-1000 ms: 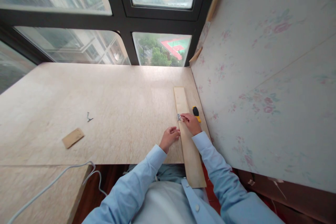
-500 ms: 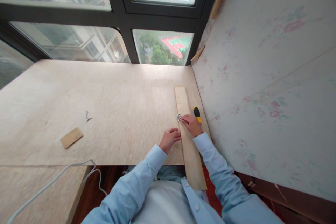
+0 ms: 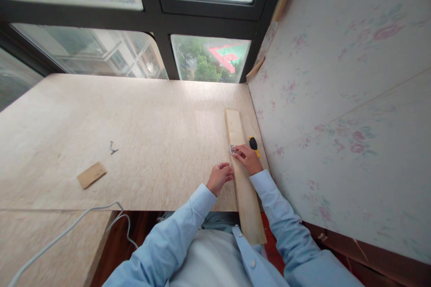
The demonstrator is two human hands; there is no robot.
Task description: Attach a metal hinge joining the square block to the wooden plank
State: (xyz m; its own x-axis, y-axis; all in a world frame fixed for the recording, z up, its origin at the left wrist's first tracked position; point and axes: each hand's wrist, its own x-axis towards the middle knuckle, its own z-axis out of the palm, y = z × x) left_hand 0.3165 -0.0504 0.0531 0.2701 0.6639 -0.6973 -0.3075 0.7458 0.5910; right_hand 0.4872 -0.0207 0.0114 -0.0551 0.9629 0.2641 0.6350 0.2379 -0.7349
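Note:
A long, pale wooden board [image 3: 247, 190] lies lengthwise on the stone ledge, its near end jutting past the edge toward my body. At the board's left edge, about midway, sits a small silver metal hinge [image 3: 231, 149]; its exact shape is hard to make out. My right hand [image 3: 247, 158] rests over the board, thumb and fingers pinched on the hinge. Just left of the board is my left hand [image 3: 219, 178], fingers curled together close to its side; whatever they hold is too small to name. A yellow-and-black tool handle [image 3: 253, 144] lies right of the board, partly behind my right hand.
On the ledge [image 3: 161, 143] to the left lie a brown rectangular piece [image 3: 92, 175] and small metal parts [image 3: 113, 148]. A white cable [image 3: 70, 234] loops over the lower left ledge. The papered wall [image 3: 336, 112] rises close on the right; dark-framed windows [image 3: 210, 22] stand behind.
The view has shifted slightly. Both hands stay at nearly the same places by the board, with the right fingers slightly rearranged at the hinge.

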